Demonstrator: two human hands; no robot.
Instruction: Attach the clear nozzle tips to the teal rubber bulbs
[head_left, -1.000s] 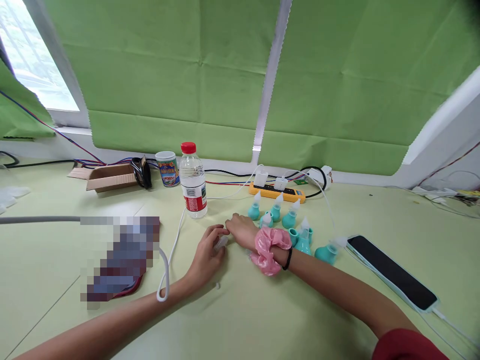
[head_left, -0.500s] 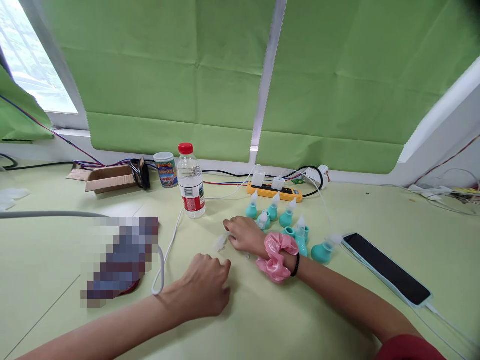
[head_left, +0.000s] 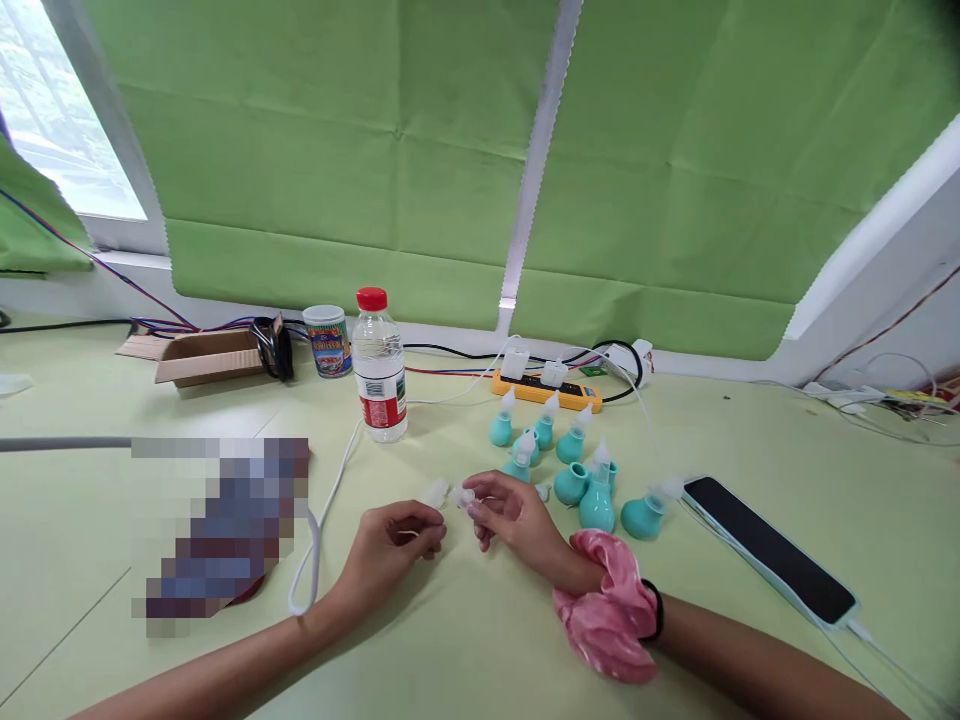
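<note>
My right hand (head_left: 514,520), wearing a pink scrunchie (head_left: 611,610) at the wrist, pinches a small clear plastic nozzle part (head_left: 463,497) between thumb and fingertips. Just left of it, my left hand (head_left: 394,545) has thumb and fingers closed together; whatever they may hold is hidden. A translucent piece (head_left: 436,492) lies on the table beyond the gap between both hands. To the right of my right hand stand several teal rubber bulbs, most with clear pointed tips, such as the upright nasal aspirator (head_left: 597,500). One bulb (head_left: 571,484) has a bare open neck.
A red-capped water bottle (head_left: 380,385), a printed can (head_left: 328,345) and a cardboard box (head_left: 214,358) stand at the back left. A yellow power strip (head_left: 551,390) lies behind the bulbs. A phone (head_left: 772,550) charges at right. A white cable (head_left: 315,565) runs beside my left forearm.
My right hand has drawn back from the table with the clear nozzle part in its fingertips. My left hand has shifted left and turned from a fist to a pinch.
</note>
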